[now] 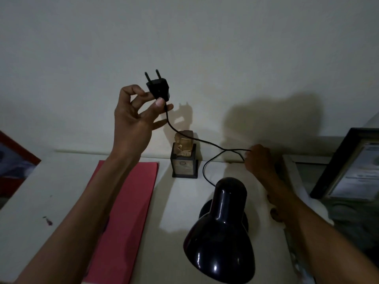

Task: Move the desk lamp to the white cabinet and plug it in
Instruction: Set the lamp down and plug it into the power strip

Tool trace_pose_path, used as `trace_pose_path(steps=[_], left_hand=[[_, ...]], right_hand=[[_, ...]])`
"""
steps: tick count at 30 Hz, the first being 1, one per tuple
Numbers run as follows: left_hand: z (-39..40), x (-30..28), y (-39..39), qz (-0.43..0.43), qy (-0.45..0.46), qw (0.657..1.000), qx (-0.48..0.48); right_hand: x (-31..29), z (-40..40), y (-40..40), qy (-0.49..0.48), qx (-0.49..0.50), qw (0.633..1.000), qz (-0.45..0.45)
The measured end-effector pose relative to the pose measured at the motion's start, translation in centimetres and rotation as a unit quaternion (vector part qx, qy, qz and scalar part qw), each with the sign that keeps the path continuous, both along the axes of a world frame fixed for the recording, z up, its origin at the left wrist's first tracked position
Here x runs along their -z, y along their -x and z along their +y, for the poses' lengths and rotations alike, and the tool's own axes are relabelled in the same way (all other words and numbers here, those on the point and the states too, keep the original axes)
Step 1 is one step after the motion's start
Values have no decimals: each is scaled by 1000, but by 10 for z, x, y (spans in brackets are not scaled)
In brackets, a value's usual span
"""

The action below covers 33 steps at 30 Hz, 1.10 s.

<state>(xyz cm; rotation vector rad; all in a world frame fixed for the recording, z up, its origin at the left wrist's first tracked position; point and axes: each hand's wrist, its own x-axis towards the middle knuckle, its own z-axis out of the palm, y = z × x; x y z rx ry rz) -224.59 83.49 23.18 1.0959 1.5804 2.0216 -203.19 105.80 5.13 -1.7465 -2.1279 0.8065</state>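
Observation:
A black desk lamp [220,228] with a glossy bell shade stands on the white cabinet top [180,203], right of centre. Its black cord [207,163] loops from behind the lamp up to a two-pin plug [158,87]. My left hand [136,117] holds the plug up in front of the wall, pinched between thumb and fingers, pins pointing up. My right hand [259,160] is at the back edge of the cabinet top, fingers closed on a stretch of the cord. No socket is visible.
A pink folder [125,212] lies on the cabinet top under my left forearm. A small trophy on a black base [184,160] stands against the wall. A framed certificate [348,167] leans at the right. A red-edged object [14,160] sits at the left.

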Motion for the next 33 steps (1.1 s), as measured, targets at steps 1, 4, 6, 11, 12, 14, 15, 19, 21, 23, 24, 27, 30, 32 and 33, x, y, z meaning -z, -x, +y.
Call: trace_pose_path(steps=[1,4,6,11,12,14,15,19,21,23,24,27,30,32,33], left_hand=[[0,2,1,-8,10,1000,0],[0,9,1,-21,44,999,12],[1,14,-1,-20,65,997,22],[1,23,-3,2,89,996,13],[1,24,-2,5,89,996,9],[0,23,0,8,88,996,1],[1,23,1,10,87,996,-2],[6,25,0,13,80,997,1],[9,29,-2,11,77,997,-2],[13,33,-3,22,79,997,-13],[15,34,-4,36,80,996,-19],[21,36,-6,61,81,995,-25],[26,35,-10,56,73,996,-17],[31,36,-15,59,66,996,-8],[34,36,-19,57,62,996,-4]], right_hand=[[1,-2,1,2,-3,1000,2],[8,-7,1,-51,-25,998,18],[12,-8,3,-64,-54,995,46],[8,-18,12,7,-203,971,126],[6,-18,12,14,-242,962,125],[3,-16,8,4,-301,949,92],[3,-12,5,-15,-301,951,67],[12,2,-1,-82,-199,976,-24],[15,3,-2,-82,-156,983,-56],[18,1,1,-106,-116,986,-60],[20,-3,3,-112,-88,989,-50],[27,-17,11,-144,-65,987,-27],[26,-17,14,-108,-82,990,-32],[17,-11,10,-76,-91,993,2],[11,-10,5,-74,-92,993,21]])
